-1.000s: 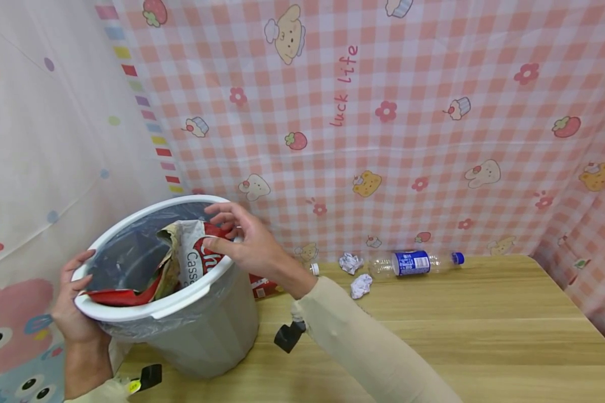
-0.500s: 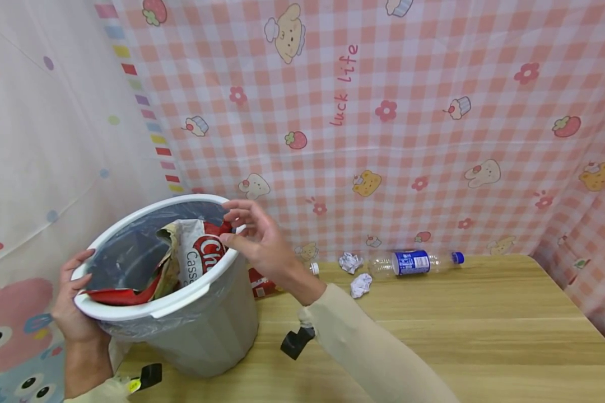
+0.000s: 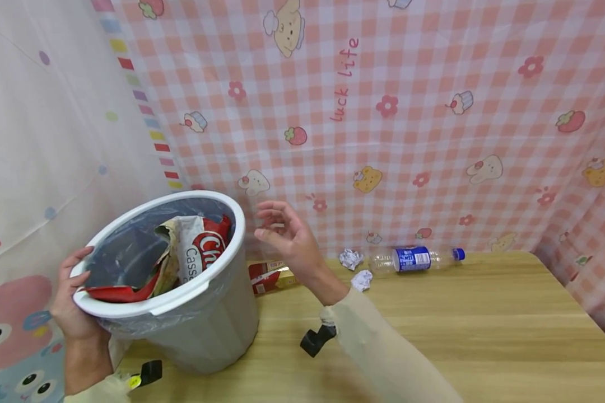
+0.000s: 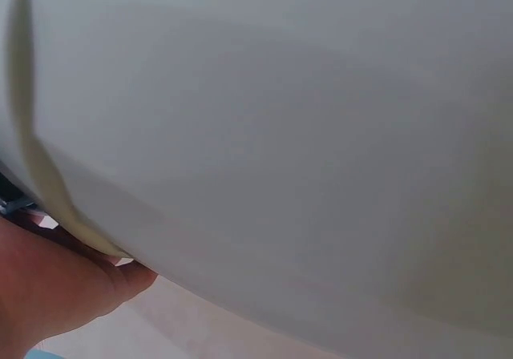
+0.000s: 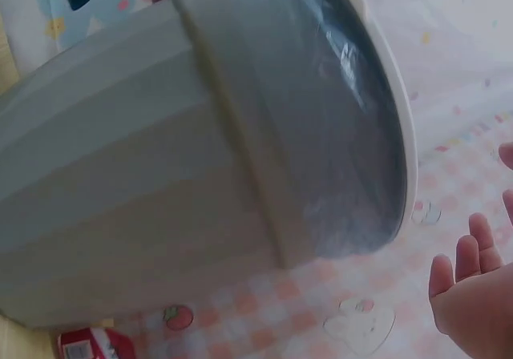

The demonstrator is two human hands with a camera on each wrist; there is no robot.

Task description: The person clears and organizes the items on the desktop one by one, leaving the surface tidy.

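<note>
Head view shows the grey bin (image 3: 224, 319) on the left of the bench (image 3: 459, 324), a transparent liner (image 3: 123, 252) folded over its white rim (image 3: 239, 224) and a torn red-and-white packet (image 3: 191, 246) inside, near the opening. Left hand (image 3: 74, 305) grips the rim, fingers curled over its left edge; right hand (image 3: 294, 240), fingers relaxed and slightly bent, is just beside the rim's right side, apart from it. Partly behind the right hand lies a red-and-gold pack (image 3: 267, 281), with two crumpled paper balls (image 3: 351, 259) and a clear blue-labelled bottle (image 3: 413, 259) further right.
</note>
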